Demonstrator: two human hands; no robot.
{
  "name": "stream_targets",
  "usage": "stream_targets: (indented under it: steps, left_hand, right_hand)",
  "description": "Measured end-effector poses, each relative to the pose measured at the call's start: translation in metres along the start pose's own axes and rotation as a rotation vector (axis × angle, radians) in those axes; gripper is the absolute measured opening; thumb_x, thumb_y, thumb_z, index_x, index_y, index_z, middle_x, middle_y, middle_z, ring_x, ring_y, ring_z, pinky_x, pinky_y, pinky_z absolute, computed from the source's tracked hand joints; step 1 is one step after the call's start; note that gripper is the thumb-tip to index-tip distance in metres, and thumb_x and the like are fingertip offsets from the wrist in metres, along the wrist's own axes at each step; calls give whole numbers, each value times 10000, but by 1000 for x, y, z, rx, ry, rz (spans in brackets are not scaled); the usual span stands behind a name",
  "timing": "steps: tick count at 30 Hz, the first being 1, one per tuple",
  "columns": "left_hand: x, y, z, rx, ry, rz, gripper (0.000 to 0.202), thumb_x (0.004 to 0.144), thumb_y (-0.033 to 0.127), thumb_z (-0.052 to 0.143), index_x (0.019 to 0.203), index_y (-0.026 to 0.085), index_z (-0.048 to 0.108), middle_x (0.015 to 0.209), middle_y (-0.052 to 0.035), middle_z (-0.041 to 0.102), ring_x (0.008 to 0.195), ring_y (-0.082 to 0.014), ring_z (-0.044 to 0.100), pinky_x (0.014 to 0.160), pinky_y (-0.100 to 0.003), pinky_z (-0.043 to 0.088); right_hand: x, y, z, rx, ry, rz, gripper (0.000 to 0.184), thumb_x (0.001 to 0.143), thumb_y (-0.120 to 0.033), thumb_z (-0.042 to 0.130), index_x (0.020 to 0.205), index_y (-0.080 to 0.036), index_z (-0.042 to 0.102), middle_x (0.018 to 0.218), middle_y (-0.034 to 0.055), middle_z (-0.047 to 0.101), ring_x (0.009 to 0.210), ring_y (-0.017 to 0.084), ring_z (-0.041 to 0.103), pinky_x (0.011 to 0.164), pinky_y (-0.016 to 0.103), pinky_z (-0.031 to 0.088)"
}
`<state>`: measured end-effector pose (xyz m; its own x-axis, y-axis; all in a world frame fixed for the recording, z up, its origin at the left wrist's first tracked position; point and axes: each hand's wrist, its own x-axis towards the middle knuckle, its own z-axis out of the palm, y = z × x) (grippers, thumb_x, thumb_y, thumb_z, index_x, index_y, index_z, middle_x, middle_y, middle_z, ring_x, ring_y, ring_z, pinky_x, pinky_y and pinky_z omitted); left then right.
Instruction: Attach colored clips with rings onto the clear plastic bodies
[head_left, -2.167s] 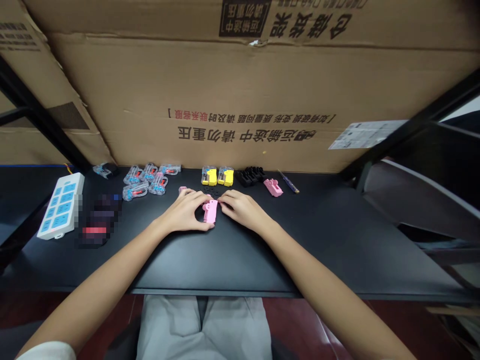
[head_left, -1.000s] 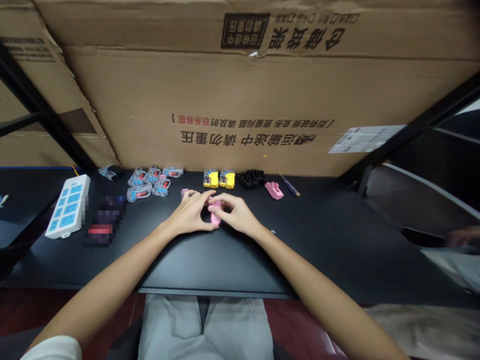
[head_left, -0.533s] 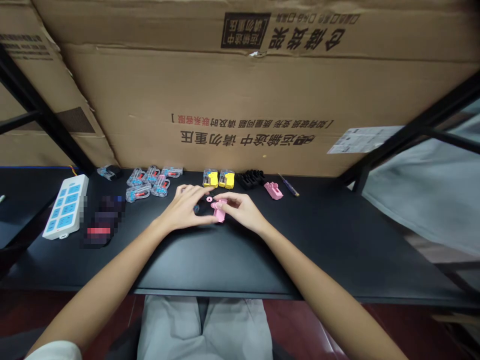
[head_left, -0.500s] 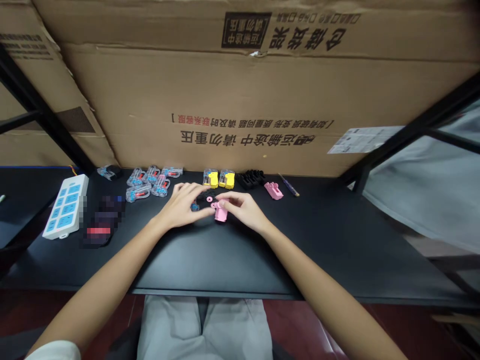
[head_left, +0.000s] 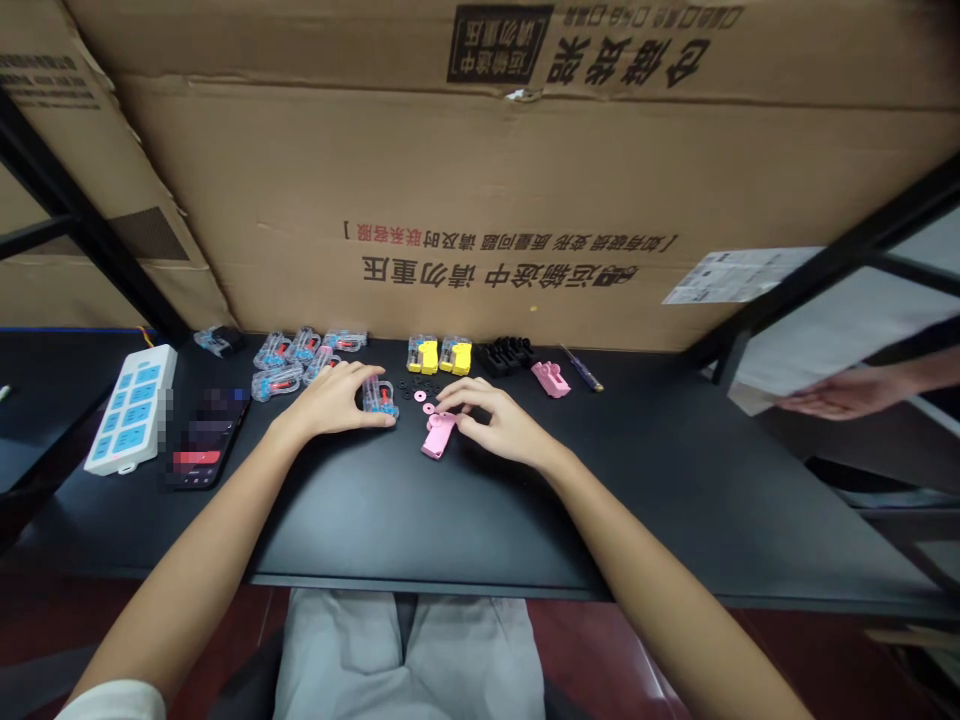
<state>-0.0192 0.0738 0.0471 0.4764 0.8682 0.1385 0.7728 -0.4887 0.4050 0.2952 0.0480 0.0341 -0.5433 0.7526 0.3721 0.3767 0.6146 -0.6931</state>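
Note:
My left hand (head_left: 330, 402) lies on the black table (head_left: 465, 510) with its fingers curled around a clear plastic piece with red and blue parts inside (head_left: 379, 397). My right hand (head_left: 495, 420) rests just right of it, fingertips touching the upper end of a pink plastic shell (head_left: 437, 436) that lies flat on the table. Between the hands sit small pink discs (head_left: 424, 402) and several small black rings (head_left: 411, 386).
Along the back stand several clear pieces (head_left: 292, 360), two yellow pieces (head_left: 439, 355), black parts (head_left: 504, 354), another pink shell (head_left: 549, 378) and a small screwdriver (head_left: 579, 368). A white power strip (head_left: 129, 408) and a phone (head_left: 206, 437) lie left. Cardboard boxes (head_left: 480, 180) wall the back. Another person's hand (head_left: 825, 402) holds paper at right.
The pink shell came apart from the clear piece: my left hand drew the clear piece to the left, and my right hand laid the pink shell flat. Another person's hand appeared at right.

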Motion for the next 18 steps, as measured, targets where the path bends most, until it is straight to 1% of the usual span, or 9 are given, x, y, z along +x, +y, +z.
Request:
stream_targets:
  steps: [3, 5, 6, 7, 9, 11, 12, 15, 18]
  left_hand:
    - [1, -1, -2, -92, 20, 32, 855, 755, 634, 909, 1471, 262, 625, 1412, -117, 629, 1268, -352, 656, 1123, -501, 507]
    - [2, -1, -3, -157, 35, 86, 812, 754, 531, 939, 1459, 285, 619, 1415, -100, 572, 1256, -318, 654, 1100, -467, 537]
    - [2, 0, -3, -187, 35, 119, 772, 769, 485, 937, 1447, 294, 621, 1414, -94, 556, 1259, -306, 650, 1091, -456, 547]
    - [3, 2, -3, -213, 32, 152, 725, 791, 446, 926, 1433, 298, 625, 1410, -91, 553, 1266, -299, 644, 1090, -449, 551]
    - [3, 6, -1, -258, 16, 209, 651, 842, 388, 889, 1427, 295, 618, 1402, -88, 583, 1284, -295, 641, 1105, -450, 539]
    - [3, 10, 0, -288, -14, 236, 639, 880, 357, 857, 1455, 284, 587, 1362, -83, 650, 1259, -296, 665, 1099, -452, 531]
    - [3, 12, 0, -296, -31, 233, 654, 888, 353, 849, 1473, 280, 568, 1326, -79, 684, 1220, -297, 687, 1073, -449, 537]
    - [2, 15, 0, -299, -52, 199, 682, 889, 361, 843, 1498, 276, 546, 1219, -65, 742, 1086, -296, 735, 974, -429, 557]
    - [2, 15, -1, -285, -42, 202, 660, 890, 358, 836, 1481, 265, 557, 1239, -77, 748, 1092, -300, 737, 967, -422, 551]
  right_hand:
    - [-4, 3, -11, 9, -191, -30, 455, 857, -99, 696, 1234, -318, 824, 1394, 74, 735, 1283, 318, 644, 1140, 565, 481]
    - [-5, 4, -13, -3, -277, -17, 557, 813, -73, 722, 1304, -324, 798, 1445, 74, 711, 1325, 333, 622, 1165, 572, 459]
    - [-6, 4, -12, 0, -297, -11, 569, 813, -77, 739, 1325, -321, 784, 1451, 76, 703, 1340, 334, 614, 1169, 564, 457]
    - [-6, 4, -11, 6, -305, -6, 555, 823, -96, 762, 1333, -314, 773, 1447, 79, 699, 1351, 331, 608, 1171, 551, 458]
    - [-6, 4, -7, 22, -309, 8, 463, 855, -180, 825, 1299, -294, 762, 1384, 81, 712, 1315, 316, 625, 1138, 507, 484]
    - [-5, 3, -3, 28, -302, 34, 376, 860, -290, 886, 1212, -269, 756, 1262, 73, 735, 1193, 292, 664, 1037, 445, 531]
    - [-4, 3, -1, 28, -299, 50, 356, 855, -332, 906, 1166, -259, 749, 1196, 63, 741, 1117, 276, 675, 977, 414, 544]
    - [-3, 0, 4, 43, -293, 84, 347, 849, -385, 924, 1086, -244, 714, 1057, 33, 740, 955, 235, 671, 864, 356, 543]
    - [-3, -4, 8, 52, -271, 105, 391, 842, -415, 926, 1099, -241, 688, 1014, 21, 735, 890, 219, 664, 804, 332, 535]
